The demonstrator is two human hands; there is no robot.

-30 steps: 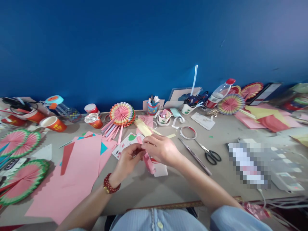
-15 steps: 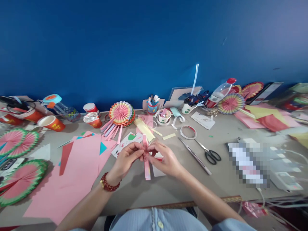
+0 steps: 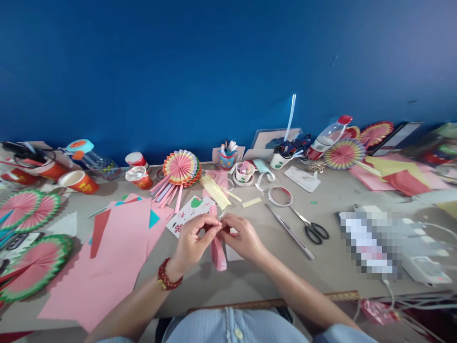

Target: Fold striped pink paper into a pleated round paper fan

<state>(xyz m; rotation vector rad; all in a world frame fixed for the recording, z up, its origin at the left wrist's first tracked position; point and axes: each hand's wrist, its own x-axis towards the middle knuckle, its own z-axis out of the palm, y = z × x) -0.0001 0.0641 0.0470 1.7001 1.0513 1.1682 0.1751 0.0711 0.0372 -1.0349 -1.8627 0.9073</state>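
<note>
Near the front of the table, a narrow stack of pink folded paper (image 3: 218,256) runs away from me beneath my fingers, its far end showing just beyond them. My left hand (image 3: 195,240) is closed, thumb and forefinger pinched over the middle of the paper. Opposite it, my right hand (image 3: 243,238) is also closed, its fingertips touching those of the left. The fingers hide the paper's middle, and I cannot make out whether something thin is pinched there too. Behind the hands lies a white printed card (image 3: 185,215).
Pink sheets (image 3: 117,247) cover the left side, beside green-edged paper fans (image 3: 39,267). To the right lie a craft knife (image 3: 290,231), scissors (image 3: 314,228) and a tape roll (image 3: 280,196). A finished fan (image 3: 180,167), cups and a bottle (image 3: 330,136) line the blue wall.
My fingertips have drawn together over the middle of the pink paper, and both wrists have turned slightly. The near end of the paper has tilted and shifted a little.
</note>
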